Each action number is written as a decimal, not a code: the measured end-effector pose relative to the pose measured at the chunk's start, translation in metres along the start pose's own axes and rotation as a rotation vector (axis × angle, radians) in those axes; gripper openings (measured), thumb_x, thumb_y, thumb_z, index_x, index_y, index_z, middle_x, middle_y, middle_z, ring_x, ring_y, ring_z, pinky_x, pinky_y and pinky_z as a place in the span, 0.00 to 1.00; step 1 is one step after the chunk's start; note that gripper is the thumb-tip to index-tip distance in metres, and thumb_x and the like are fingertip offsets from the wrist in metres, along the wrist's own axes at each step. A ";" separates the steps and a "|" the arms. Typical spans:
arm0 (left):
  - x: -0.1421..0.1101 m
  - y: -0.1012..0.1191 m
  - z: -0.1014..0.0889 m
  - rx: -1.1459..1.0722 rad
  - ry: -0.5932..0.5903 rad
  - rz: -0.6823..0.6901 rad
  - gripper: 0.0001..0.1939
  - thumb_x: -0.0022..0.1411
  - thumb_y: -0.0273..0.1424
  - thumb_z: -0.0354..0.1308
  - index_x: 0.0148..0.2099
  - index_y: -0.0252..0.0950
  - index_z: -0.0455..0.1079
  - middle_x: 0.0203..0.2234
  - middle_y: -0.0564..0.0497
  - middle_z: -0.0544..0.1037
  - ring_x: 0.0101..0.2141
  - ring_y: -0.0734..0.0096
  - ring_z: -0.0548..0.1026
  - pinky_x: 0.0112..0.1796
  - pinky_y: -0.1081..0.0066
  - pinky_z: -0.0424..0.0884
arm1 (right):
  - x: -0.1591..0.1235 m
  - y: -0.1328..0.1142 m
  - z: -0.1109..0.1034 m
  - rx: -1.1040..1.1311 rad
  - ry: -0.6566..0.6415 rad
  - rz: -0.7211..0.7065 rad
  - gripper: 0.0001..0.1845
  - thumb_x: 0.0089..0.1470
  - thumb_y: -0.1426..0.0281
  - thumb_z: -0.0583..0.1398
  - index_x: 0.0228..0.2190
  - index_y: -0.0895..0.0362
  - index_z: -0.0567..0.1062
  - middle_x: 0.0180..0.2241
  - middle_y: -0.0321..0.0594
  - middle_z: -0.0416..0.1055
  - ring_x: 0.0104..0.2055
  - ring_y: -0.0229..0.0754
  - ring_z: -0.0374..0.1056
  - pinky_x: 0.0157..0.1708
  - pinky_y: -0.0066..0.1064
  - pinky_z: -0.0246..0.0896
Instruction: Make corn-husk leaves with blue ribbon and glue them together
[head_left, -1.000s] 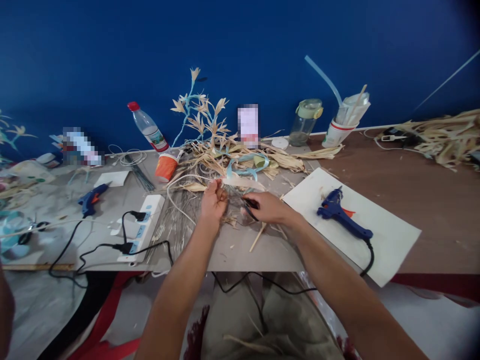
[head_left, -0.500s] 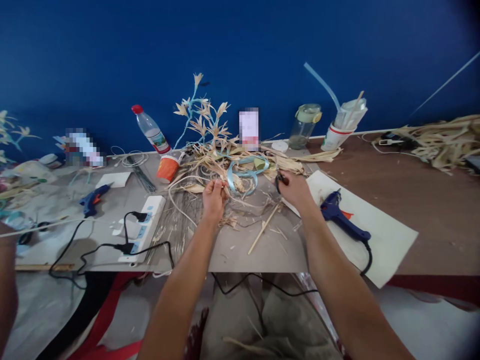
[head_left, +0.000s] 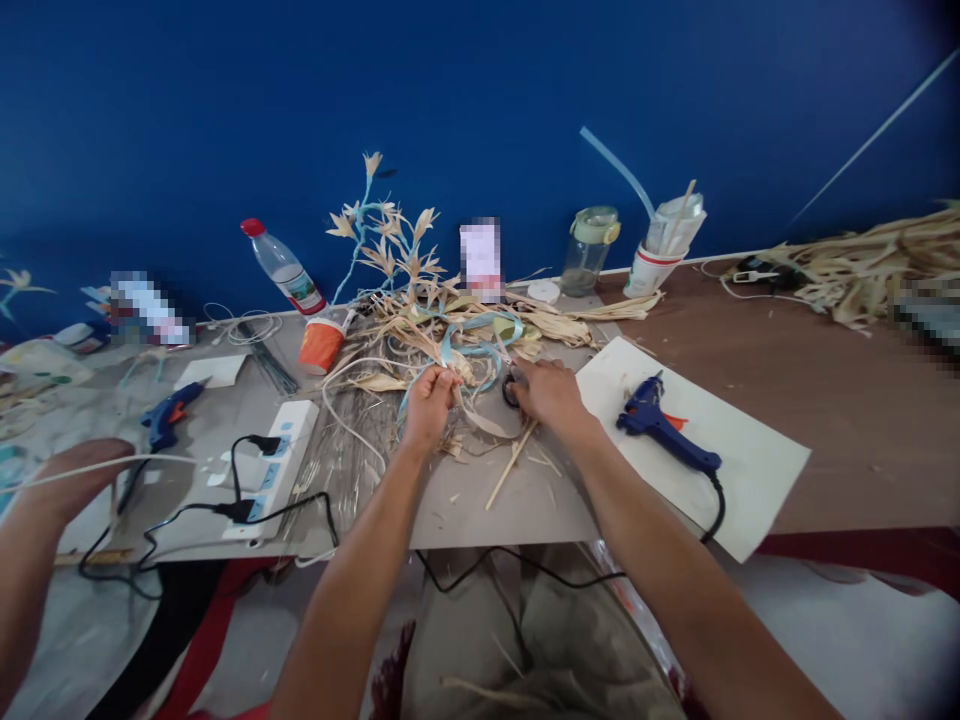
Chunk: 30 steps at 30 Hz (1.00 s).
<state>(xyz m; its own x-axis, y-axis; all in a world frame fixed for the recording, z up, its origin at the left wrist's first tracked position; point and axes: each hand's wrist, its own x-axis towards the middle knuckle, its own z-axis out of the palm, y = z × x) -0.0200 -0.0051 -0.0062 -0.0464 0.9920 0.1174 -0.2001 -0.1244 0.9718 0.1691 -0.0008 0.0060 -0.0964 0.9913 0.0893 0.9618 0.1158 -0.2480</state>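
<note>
My left hand is closed in a pinch over the middle of the table. A light blue ribbon runs out of its fingers and loops over a heap of dried husk strips. A pale strip curls just right of that hand. My right hand is closed round the black handles of scissors, whose blades point up and away toward the ribbon. Behind the heap rises a blue-wrapped branch with pale husk flowers.
On the right a blue glue gun lies on white card. To the left are an orange paper cup, a bottle, a power strip and another glue gun. Another person's hand reaches in at far left.
My right hand has moved left and nearer with the scissors, closer to my left hand. The other person's hand has come into view at left. The whole view has shifted slightly.
</note>
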 end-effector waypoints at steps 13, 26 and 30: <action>-0.001 -0.003 0.000 0.172 0.027 -0.006 0.13 0.56 0.39 0.56 0.28 0.33 0.70 0.11 0.59 0.56 0.15 0.82 0.53 0.18 0.78 0.50 | -0.009 -0.020 0.001 -0.040 0.114 -0.004 0.25 0.55 0.66 0.53 0.55 0.49 0.65 0.47 0.52 0.63 0.50 0.56 0.56 0.46 0.43 0.51; -0.001 -0.003 0.003 0.118 -0.066 -0.102 0.11 0.52 0.37 0.60 0.31 0.33 0.70 0.14 0.59 0.58 0.16 0.83 0.53 0.19 0.78 0.49 | 0.002 -0.018 0.003 0.587 0.249 -0.103 0.17 0.55 0.72 0.50 0.40 0.58 0.76 0.40 0.45 0.74 0.44 0.42 0.67 0.47 0.35 0.57; -0.001 -0.003 0.005 0.107 -0.053 -0.125 0.10 0.49 0.35 0.62 0.31 0.33 0.70 0.15 0.59 0.62 0.16 0.83 0.55 0.19 0.78 0.50 | -0.002 -0.025 0.008 0.774 0.168 -0.169 0.15 0.53 0.67 0.55 0.42 0.57 0.74 0.38 0.43 0.75 0.39 0.40 0.69 0.43 0.32 0.60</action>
<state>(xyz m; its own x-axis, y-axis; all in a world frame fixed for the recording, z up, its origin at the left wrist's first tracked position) -0.0141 -0.0061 -0.0087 0.0244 0.9997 0.0020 -0.0959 0.0003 0.9954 0.1430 -0.0050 0.0049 -0.1259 0.9412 0.3137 0.4816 0.3344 -0.8101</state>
